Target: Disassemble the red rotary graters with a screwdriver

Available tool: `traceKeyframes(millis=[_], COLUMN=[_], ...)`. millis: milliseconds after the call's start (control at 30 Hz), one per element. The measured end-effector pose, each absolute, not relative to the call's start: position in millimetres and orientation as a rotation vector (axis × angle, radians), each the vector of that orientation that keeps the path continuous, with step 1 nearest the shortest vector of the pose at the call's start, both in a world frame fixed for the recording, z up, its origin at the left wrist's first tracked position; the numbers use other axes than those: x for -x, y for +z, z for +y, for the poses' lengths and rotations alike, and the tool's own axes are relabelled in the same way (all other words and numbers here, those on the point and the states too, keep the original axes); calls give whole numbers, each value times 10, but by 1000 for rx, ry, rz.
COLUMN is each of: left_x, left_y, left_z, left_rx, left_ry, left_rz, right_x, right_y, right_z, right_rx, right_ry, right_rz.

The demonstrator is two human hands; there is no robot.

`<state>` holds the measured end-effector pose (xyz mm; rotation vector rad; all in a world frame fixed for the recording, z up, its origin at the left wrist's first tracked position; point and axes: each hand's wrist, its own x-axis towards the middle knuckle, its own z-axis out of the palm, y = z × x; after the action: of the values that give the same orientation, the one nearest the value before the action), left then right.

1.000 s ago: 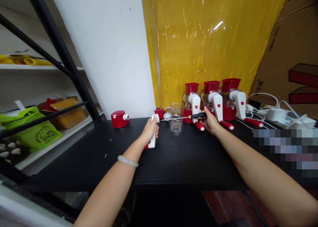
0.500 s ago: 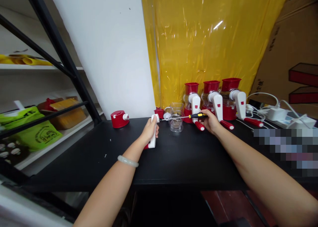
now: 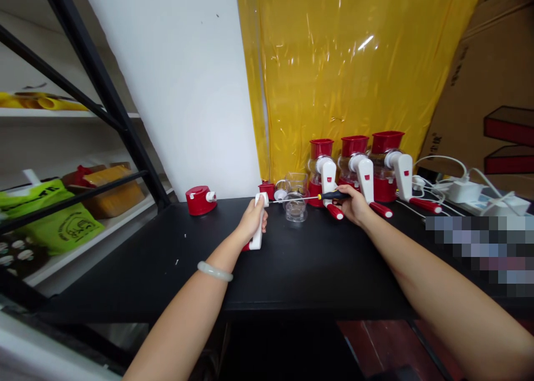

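Screwdriver (image 3: 334,195) runs nearly level across my view, its handle to the right and its thin shaft pointing left at the top end of the white crank arm (image 3: 257,241). That line-up is what I watch: the crank arm stands roughly upright, so the shaft meets it almost square, at the white boss (image 3: 262,197) facing right. The tip is at the boss or just beside it; from this far back I cannot tell whether it sits inside. The crank arm is in my left hand (image 3: 249,218), which is closed round its upper part, thumb up near the boss, with the red grip (image 3: 246,247) low down. My right hand (image 3: 354,204) is closed round the back of the screwdriver handle, and I see no slack in the grasp. Both hands work over the black desk (image 3: 287,281). Behind the shaft stands a clear plastic housing (image 3: 296,213), with a drum grater (image 3: 281,192) beside it; three assembled rotary graters (image 3: 354,146) line up near the right hand, and a red base (image 3: 201,202) sits well apart to the left
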<state>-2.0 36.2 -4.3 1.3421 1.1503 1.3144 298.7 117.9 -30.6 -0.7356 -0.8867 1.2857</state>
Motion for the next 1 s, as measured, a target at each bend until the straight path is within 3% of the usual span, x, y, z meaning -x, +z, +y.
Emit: traceKeyframes(millis=[267,1000], left_x=[20,19], left_y=[-29,-32], left_z=[363,358], left_rx=[-1321,-1319], left_ry=[1313,1323], left_rz=[1147,1141], right_x=[-2961,-2955], right_y=[-352,-281], right_z=[1209,1132], right_rx=[891,727], right_ry=[1140,1285], right_rz=[-990,-889])
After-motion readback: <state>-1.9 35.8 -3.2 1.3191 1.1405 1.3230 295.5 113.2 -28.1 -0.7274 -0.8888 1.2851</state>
